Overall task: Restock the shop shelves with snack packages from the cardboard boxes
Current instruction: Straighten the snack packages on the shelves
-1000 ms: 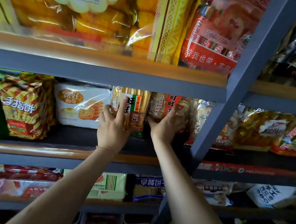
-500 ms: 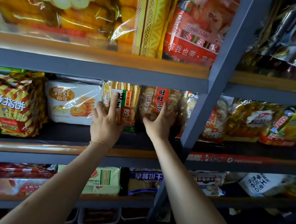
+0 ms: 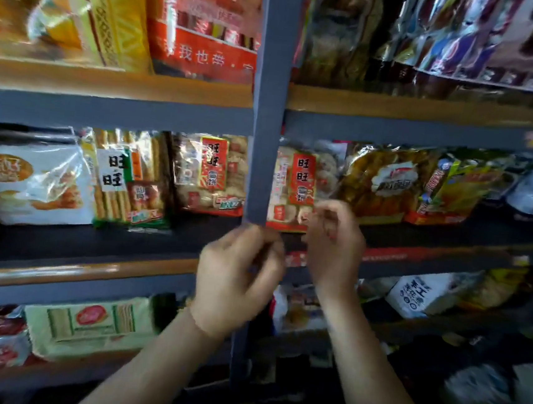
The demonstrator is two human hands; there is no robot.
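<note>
The middle shelf point(image 3: 82, 270) carries a row of snack packs: a white cookie bag point(image 3: 29, 182), a pack of long cracker sticks point(image 3: 127, 178) and a clear rice-cracker pack with a red label point(image 3: 212, 174). Right of the grey upright post point(image 3: 264, 156) stands a second red-label rice-cracker pack point(image 3: 296, 185). My left hand point(image 3: 238, 274) hangs in front of the post, fingers loosely curled, holding nothing. My right hand point(image 3: 334, 244) is just right of the post, its curled fingertips in front of that second pack's lower right corner. I cannot tell if they touch it.
The top shelf point(image 3: 114, 83) holds yellow bread bags and a red pack point(image 3: 207, 23). More yellow snack bags point(image 3: 387, 181) fill the middle shelf to the right. Lower shelves hold a green wafer pack point(image 3: 93, 325) and a white bag point(image 3: 419, 294). No cardboard box is in view.
Both hands have come off the cracker-stick and rice-cracker packs and drawn back toward me. The view has swung right, so the post now stands in the middle.
</note>
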